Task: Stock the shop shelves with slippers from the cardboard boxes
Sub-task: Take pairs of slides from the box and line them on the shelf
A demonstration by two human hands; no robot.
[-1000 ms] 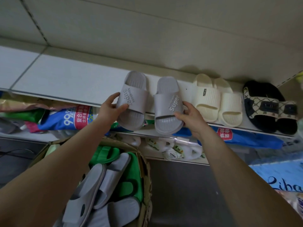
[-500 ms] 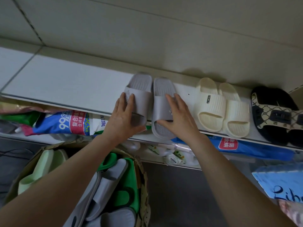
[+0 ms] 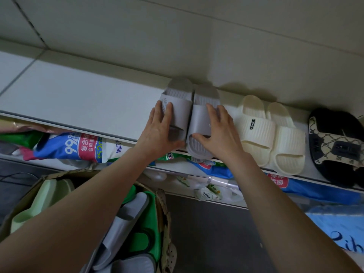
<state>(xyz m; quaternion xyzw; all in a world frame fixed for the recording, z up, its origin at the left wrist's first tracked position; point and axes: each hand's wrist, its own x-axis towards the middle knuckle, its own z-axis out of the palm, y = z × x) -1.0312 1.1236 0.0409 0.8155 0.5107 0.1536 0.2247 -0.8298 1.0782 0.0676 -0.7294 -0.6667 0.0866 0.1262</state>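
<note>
Head view, from the left: the cardboard box (image 3: 65, 174) sits low, below the shelf (image 3: 88, 103), and holds pale green slippers (image 3: 39, 205), bright green ones and grey ones, so I judge the stocking far from done. The shelf shows a bare white stretch above it.

The left hand (image 3: 157, 133) lies flat, fingers straight, on the strap of one of the grey slippers (image 3: 181, 95). The right hand (image 3: 218, 134) presses the other strap with spread, straight fingers, thumb by the toe opening. The pair stands side by side and touching, heels at the back wall, just beside the cream slippers (image 3: 256, 131).

This looks like seating the pair. The right slipper's toe overhangs the front edge, so a push back and squaring seems called for before reaching into the box.

The forearms cover part of the box, whose bottom is cut off. The hands hide most of the strap lettering, and the black patterned slippers (image 3: 334, 146) run off the right edge.
</note>
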